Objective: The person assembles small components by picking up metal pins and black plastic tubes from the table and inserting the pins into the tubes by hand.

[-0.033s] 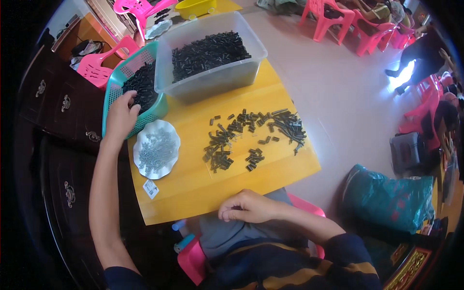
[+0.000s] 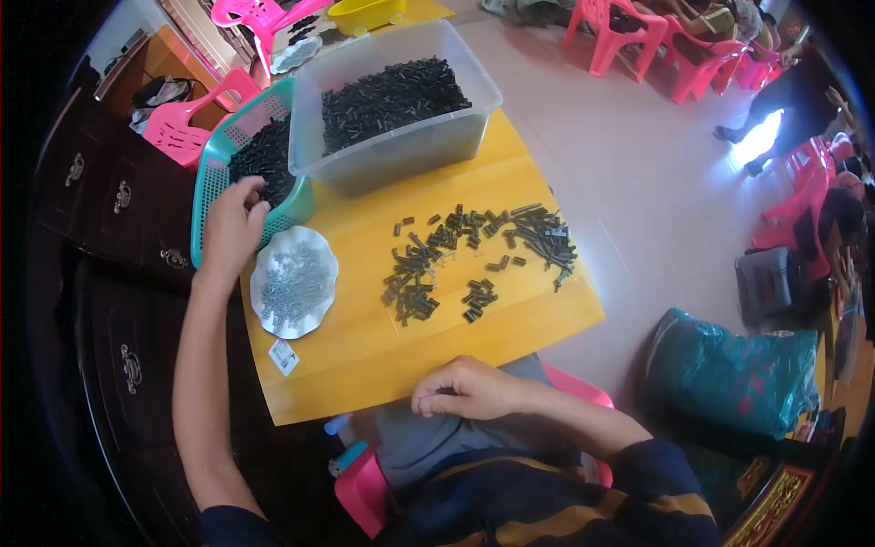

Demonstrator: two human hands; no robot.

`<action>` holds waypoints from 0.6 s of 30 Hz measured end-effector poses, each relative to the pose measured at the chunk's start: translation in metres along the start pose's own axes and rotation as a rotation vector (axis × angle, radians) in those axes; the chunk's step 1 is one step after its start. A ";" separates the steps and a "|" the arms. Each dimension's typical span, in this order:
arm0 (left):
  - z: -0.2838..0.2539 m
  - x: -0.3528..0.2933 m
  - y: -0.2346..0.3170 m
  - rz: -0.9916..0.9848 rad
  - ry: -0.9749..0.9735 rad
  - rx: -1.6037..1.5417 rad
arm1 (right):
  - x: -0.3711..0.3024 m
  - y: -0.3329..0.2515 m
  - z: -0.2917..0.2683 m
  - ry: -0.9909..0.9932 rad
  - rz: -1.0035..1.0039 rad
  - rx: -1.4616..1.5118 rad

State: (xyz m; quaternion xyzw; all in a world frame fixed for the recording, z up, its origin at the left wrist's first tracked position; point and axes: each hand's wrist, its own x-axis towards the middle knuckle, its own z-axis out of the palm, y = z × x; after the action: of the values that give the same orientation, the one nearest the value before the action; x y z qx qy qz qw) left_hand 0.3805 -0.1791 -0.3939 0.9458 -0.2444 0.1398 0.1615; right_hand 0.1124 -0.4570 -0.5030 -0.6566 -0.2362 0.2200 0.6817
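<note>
My left hand [image 2: 232, 228] is over the near edge of a green plastic basket [image 2: 208, 182] heaped with small black tube-like pieces [image 2: 262, 155]. Its thumb and fingers are apart, with nothing visible between them. Just below it, a white scalloped dish [image 2: 317, 319] holds many small silvery pieces [image 2: 292, 284]. My right hand [image 2: 465, 387] rests at the near edge of the yellow table [image 2: 355, 383], its fingers curled closed; I see nothing in them. Loose black pieces [image 2: 415, 305] lie scattered across the tabletop, some long and thin at the right.
A translucent plastic tub [image 2: 401, 150] full of black pieces stands at the back of the table. A small white label [image 2: 283, 356] lies near the dish. Dark drawers [image 2: 123, 246] flank the left side. Right of the table is a teal sack [image 2: 734, 374]; people sit on pink chairs [image 2: 620, 36] beyond.
My left hand has shifted slightly toward me and right, at the basket edge. My right hand has stayed put.
</note>
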 end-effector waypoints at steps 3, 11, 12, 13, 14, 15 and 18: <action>0.014 -0.035 0.059 -0.018 -0.095 -0.201 | 0.001 -0.001 -0.002 0.012 0.022 -0.008; 0.087 -0.072 0.163 0.378 -0.142 -0.298 | 0.002 0.008 0.006 0.005 0.028 -0.122; 0.096 -0.069 0.171 0.386 -0.139 -0.302 | 0.001 0.010 0.007 0.021 0.000 -0.151; 0.103 -0.066 0.180 0.382 -0.156 -0.298 | 0.000 0.010 0.006 0.029 0.001 -0.156; 0.110 -0.062 0.188 0.379 -0.174 -0.294 | 0.000 0.010 0.006 0.020 -0.008 -0.173; 0.117 -0.059 0.194 0.404 -0.157 -0.284 | 0.000 0.009 0.006 0.009 -0.018 -0.189; 0.136 -0.052 0.203 0.434 -0.176 -0.261 | 0.001 0.010 0.007 0.002 -0.013 -0.238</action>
State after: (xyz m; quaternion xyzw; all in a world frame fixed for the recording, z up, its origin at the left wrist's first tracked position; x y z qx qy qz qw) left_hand 0.2595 -0.3762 -0.4875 0.8511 -0.4705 0.0558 0.2262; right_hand 0.1090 -0.4506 -0.5132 -0.7316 -0.2641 0.1855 0.6005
